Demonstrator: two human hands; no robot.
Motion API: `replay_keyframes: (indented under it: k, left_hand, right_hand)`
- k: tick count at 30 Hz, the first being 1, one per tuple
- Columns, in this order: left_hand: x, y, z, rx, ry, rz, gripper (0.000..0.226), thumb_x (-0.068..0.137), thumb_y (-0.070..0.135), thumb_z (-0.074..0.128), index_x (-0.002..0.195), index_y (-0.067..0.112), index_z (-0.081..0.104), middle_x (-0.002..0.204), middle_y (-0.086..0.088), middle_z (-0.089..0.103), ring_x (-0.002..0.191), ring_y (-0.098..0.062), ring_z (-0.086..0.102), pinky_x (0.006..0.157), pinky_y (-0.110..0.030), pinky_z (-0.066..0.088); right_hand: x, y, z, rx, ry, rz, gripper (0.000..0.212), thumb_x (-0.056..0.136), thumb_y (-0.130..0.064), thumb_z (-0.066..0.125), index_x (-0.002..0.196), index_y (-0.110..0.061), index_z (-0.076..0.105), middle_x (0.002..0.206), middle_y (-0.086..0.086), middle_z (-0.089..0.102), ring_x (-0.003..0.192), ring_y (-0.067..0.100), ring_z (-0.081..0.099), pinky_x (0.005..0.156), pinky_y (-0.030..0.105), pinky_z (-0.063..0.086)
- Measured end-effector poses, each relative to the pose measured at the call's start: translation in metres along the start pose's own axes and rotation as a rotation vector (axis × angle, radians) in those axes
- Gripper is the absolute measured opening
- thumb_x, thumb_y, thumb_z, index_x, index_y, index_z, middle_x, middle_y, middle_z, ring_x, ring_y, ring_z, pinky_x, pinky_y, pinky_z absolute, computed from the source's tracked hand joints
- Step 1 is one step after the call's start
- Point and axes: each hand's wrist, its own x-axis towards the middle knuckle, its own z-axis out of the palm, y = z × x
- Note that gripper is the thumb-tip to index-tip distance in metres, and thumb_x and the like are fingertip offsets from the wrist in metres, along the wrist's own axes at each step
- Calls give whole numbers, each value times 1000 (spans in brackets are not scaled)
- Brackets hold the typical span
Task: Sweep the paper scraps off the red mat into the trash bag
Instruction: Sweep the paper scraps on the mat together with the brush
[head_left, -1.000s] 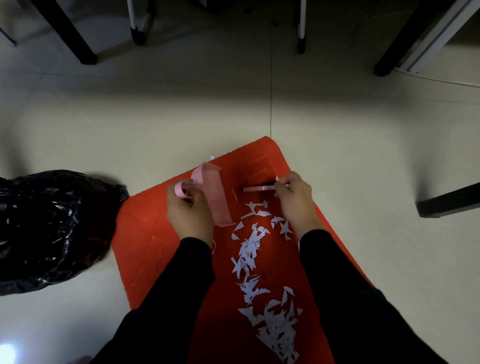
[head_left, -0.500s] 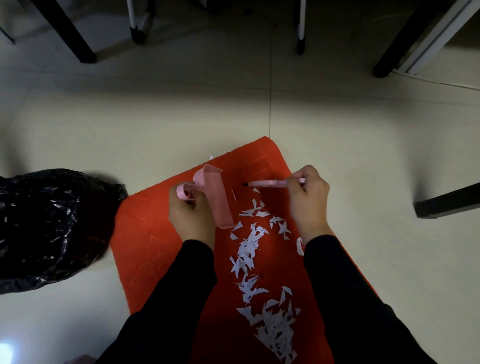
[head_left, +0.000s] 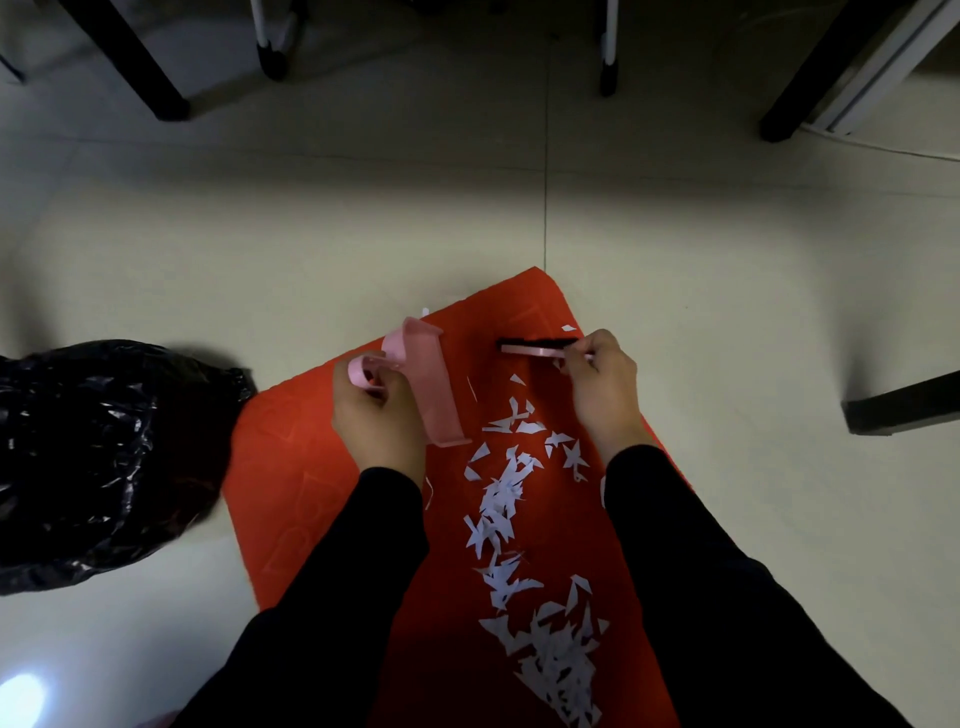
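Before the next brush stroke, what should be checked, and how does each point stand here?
1. Left hand grips dustpan: ok.
2. Right hand grips brush: ok.
3. Dustpan mouth faces scraps: ok.
4. Dustpan lip flat on mat: cannot tell.
5. Brush behind all scraps: not ok, a stray scrap lies beyond it.
6. Bag mouth open: cannot tell.

place: indoor room, office or workroom, I cannot tell which | under me: pale glossy floor tiles (head_left: 363, 218) | around me: black furniture legs (head_left: 136, 62), white metal legs (head_left: 609, 47), floor cable (head_left: 893, 149)
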Motion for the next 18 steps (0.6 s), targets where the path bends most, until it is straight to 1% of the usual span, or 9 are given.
replay_keyframes:
  k: [3, 6, 9, 10, 12, 14, 16, 18]
  left_hand:
    - [-3, -1, 2, 0, -10, -12, 12, 92, 4, 46, 91, 14, 52, 71, 11, 50, 61, -1, 47, 50, -2, 38]
    - [-5, -1, 2, 3, -14, -16, 14, 92, 3, 46, 91, 15, 52, 71, 11, 50, 60, -1, 47, 49, -2, 38]
    - [-5, -2, 2, -1, -16, -25, 13, 92, 4, 46, 92, 15, 52, 71, 11, 50, 59, 0, 47, 49, -2, 38]
    - [-4, -2, 2, 0, -16, -23, 13, 92, 4, 46, 92, 15, 52, 70, 11, 50, 57, 1, 48, 49, -2, 38]
    - [-5, -2, 2, 2, -12, -16, 12, 92, 4, 46, 91, 15, 52, 70, 11, 50, 55, 5, 50, 48, -1, 37]
    - [-5, -4, 3, 1, -9, -20, 12, 93, 5, 45, 92, 14, 53, 70, 11, 50, 57, 2, 50, 48, -2, 37]
    - [-5, -6, 4, -4, -14, -35, 12, 93, 6, 45, 92, 15, 53, 70, 10, 51, 59, -2, 48, 51, -5, 39]
    - [-6, -8, 6, -7, -24, -44, 12, 93, 6, 45, 93, 15, 53, 70, 9, 51, 59, -5, 48, 54, -11, 41]
  right_hand:
    - [-14, 2, 2, -30, -41, -7, 16, 93, -8, 44, 80, -13, 52, 82, 13, 60, 65, 21, 51, 53, 26, 38]
    - [-26, 2, 2, -41, -63, -7, 16, 91, -5, 45, 80, -12, 52, 79, 10, 60, 58, 18, 50, 51, 27, 38]
    - [-26, -4, -3, -27, 10, -55, 20, 88, -3, 46, 73, -15, 51, 78, 8, 61, 64, 18, 54, 54, 24, 40]
    - [-23, -8, -6, -7, 47, -76, 21, 88, -2, 46, 72, -16, 50, 76, 8, 61, 63, 16, 53, 52, 20, 40]
    - [-13, -14, -9, 38, 104, -109, 20, 88, -1, 46, 72, -13, 50, 73, 9, 57, 55, 12, 47, 44, 11, 34]
    - [-2, -15, -9, 69, 114, -131, 15, 91, -3, 47, 78, -10, 51, 79, 12, 58, 54, 9, 44, 44, 9, 34]
    - [7, -11, -7, 69, 95, -152, 11, 94, -7, 48, 85, -9, 54, 90, 13, 61, 64, 5, 47, 53, 4, 37]
    - [15, -5, -4, 60, 69, -158, 8, 95, -10, 48, 89, -10, 53, 97, 14, 62, 75, 9, 51, 60, -1, 37]
